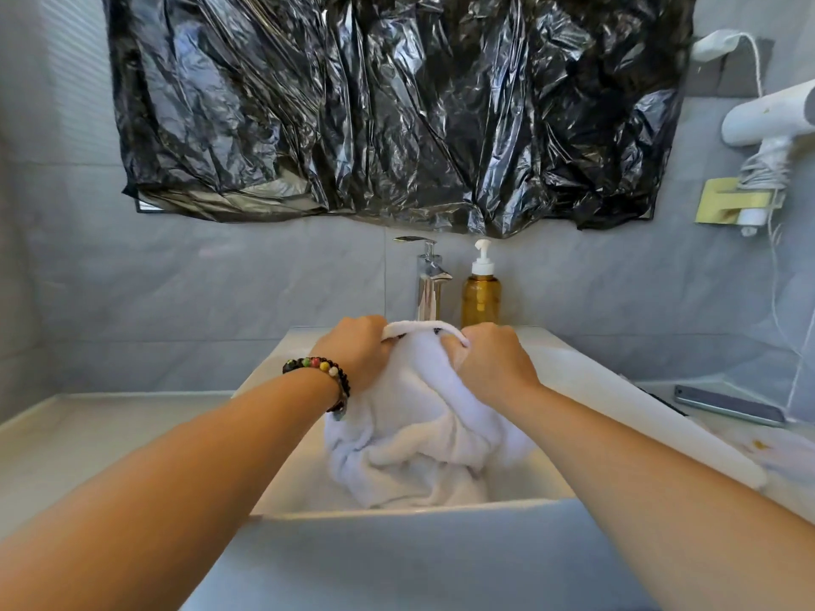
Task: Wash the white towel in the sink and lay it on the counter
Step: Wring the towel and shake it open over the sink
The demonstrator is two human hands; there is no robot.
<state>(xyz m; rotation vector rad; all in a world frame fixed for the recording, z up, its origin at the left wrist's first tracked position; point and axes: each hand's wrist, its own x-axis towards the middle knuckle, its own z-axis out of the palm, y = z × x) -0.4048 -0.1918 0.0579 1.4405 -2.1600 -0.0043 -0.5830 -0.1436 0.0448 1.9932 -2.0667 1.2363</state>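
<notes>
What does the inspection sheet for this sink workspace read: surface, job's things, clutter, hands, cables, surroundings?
Surface: pale counter around a white sink.
Job's things: white towel bunched in the sink, top edge lifted.
Clutter: amber pump bottle beside the faucet; a phone on the counter at right.
Hands: left hand and right hand each grip the towel's top edge.
Cables: white cord hanging from the wall-mounted hair dryer.
Surroundings: black plastic sheet on the grey tiled wall.

Mirror's been covered with a black plastic bag (397,108); amber soap dispenser (480,293) parked beside the chrome faucet (430,280), hairdryer (769,121) hung up right.
</notes>
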